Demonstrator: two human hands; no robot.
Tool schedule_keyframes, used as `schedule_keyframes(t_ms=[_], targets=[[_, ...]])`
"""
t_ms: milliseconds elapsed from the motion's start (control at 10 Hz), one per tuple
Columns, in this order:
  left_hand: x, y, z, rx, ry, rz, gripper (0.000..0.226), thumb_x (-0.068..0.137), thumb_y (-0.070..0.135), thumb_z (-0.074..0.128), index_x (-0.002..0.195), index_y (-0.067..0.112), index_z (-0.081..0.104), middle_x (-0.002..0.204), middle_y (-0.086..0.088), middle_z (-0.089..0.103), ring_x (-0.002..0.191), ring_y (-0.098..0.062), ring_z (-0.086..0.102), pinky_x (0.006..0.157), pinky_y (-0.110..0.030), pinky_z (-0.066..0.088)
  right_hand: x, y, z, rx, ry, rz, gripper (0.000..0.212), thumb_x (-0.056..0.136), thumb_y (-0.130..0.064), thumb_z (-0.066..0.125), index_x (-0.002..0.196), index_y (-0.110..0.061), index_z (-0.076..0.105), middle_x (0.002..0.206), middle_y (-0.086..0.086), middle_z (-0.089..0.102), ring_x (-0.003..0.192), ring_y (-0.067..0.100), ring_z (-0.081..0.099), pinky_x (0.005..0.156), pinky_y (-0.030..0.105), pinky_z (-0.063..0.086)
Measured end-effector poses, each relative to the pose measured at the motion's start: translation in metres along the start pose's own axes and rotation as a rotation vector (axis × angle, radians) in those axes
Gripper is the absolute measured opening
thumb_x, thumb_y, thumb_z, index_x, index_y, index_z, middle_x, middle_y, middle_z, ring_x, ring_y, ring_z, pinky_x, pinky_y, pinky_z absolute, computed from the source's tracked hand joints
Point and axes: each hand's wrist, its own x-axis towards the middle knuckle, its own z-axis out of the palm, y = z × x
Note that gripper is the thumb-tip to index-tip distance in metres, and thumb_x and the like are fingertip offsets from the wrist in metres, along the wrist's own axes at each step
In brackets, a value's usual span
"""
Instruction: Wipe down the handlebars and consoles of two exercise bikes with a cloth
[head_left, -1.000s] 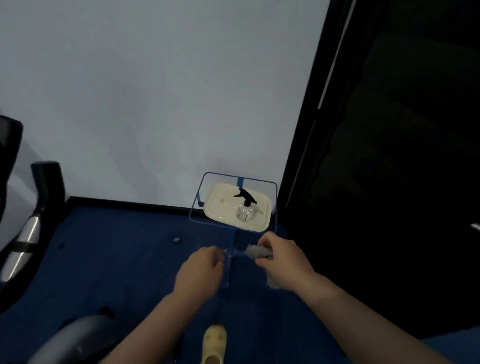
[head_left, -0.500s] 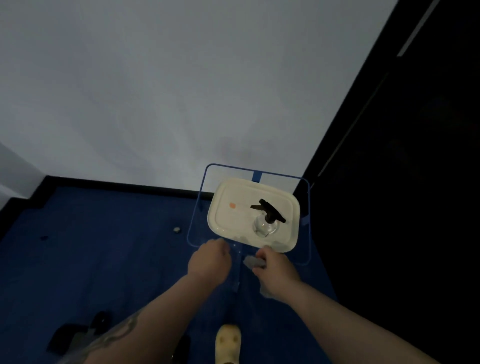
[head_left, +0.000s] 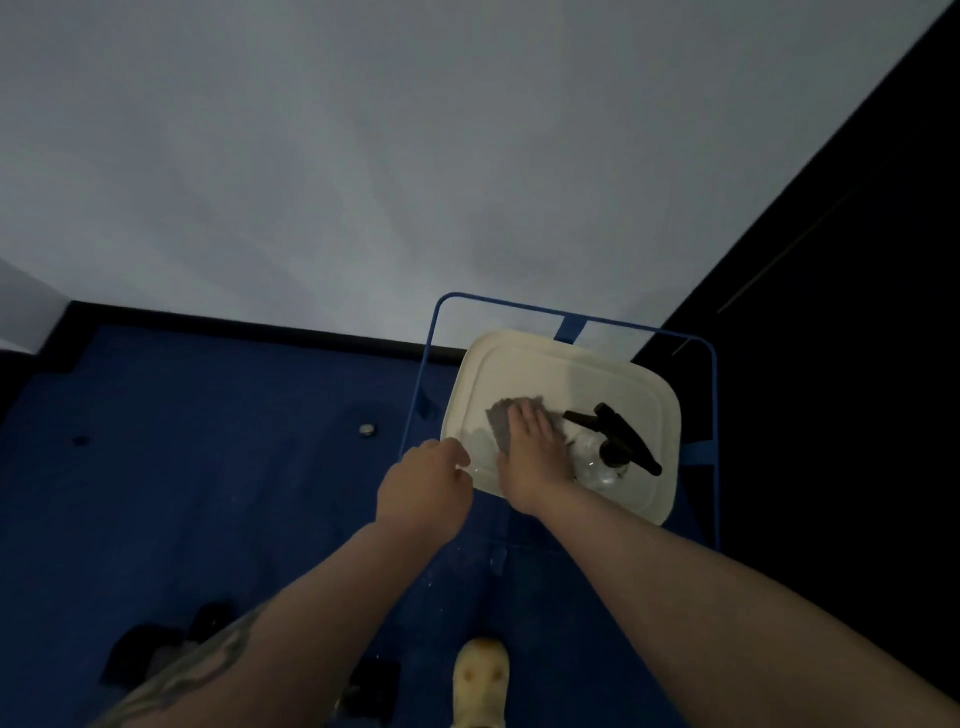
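From the head view, the right hand (head_left: 530, 447) lay flat with straight fingers pressing the grey cloth (head_left: 506, 418) onto the cream tray (head_left: 524, 364). The left hand (head_left: 423, 480), loosely curled and holding nothing, hovered just left of it at the tray's near edge. A spray bottle (head_left: 610, 452) stood just right of the right hand
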Motion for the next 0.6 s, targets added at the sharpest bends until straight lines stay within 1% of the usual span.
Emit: schedule_keyframes(t_ms=[100,200,300,400,500,600], targets=[[-0.004,-0.004,0.007,0.018,-0.027,-0.007,0.031,0.095,0.017,0.039,0.12,0.02,0.058,0.117,-0.001,0.058,0.104,-0.021,0.055,0.084,-0.033,0.046,-0.003,0.001,0.006,-0.047,-0.064,0.039,0.07,0.099,-0.023,0.042,0.152,-0.012,-0.002,0.161,0.006,-0.007,0.148,0.021,-0.005,0.12,0.039,0.004],[-0.01,-0.003,0.007,0.028,-0.027,-0.015,0.031,0.095,0.017,0.038,0.117,0.018,0.059,0.115,-0.002,0.059,0.103,-0.022,0.055,0.082,-0.033,0.045,-0.017,-0.004,0.0,-0.006,-0.077,0.031,0.069,0.099,-0.019,0.042,0.152,-0.012,-0.001,0.161,0.007,-0.008,0.148,0.021,-0.005,0.12,0.037,0.002],[-0.023,0.003,-0.002,0.04,-0.046,-0.032,0.028,0.094,0.017,0.038,0.11,0.016,0.06,0.11,-0.004,0.059,0.099,-0.023,0.056,0.083,-0.035,0.047,-0.047,-0.011,-0.009,0.035,-0.102,0.006,0.071,0.097,-0.019,0.044,0.153,-0.014,0.0,0.161,0.006,-0.006,0.148,0.022,-0.002,0.12,0.04,0.006],[-0.048,0.009,-0.015,0.081,-0.057,-0.049,0.026,0.094,0.02,0.037,0.108,0.016,0.059,0.109,-0.004,0.059,0.096,-0.023,0.056,0.078,-0.034,0.045,-0.088,-0.015,-0.022,0.029,-0.147,-0.017,0.071,0.098,-0.023,0.043,0.153,-0.016,-0.001,0.161,0.006,-0.006,0.148,0.022,-0.001,0.12,0.04,0.007],[-0.083,0.016,-0.028,0.116,-0.049,-0.083,0.029,0.094,0.02,0.035,0.111,0.017,0.058,0.111,-0.003,0.058,0.098,-0.023,0.056,0.076,-0.033,0.043,-0.137,-0.015,-0.037,0.069,-0.153,-0.048,0.067,0.098,-0.024,0.044,0.153,-0.016,0.006,0.161,0.005,-0.002,0.147,0.021,0.004,0.119,0.04,0.013],[-0.128,0.025,-0.035,0.131,-0.042,-0.138,0.024,0.093,0.019,0.033,0.102,0.016,0.055,0.107,-0.004,0.058,0.092,-0.023,0.055,0.073,-0.033,0.04,-0.188,-0.009,-0.056,0.092,-0.115,-0.077,0.059,0.096,-0.024,0.045,0.149,-0.016,0.021,0.158,0.004,0.017,0.142,0.022,0.02,0.115,0.04,0.023]])
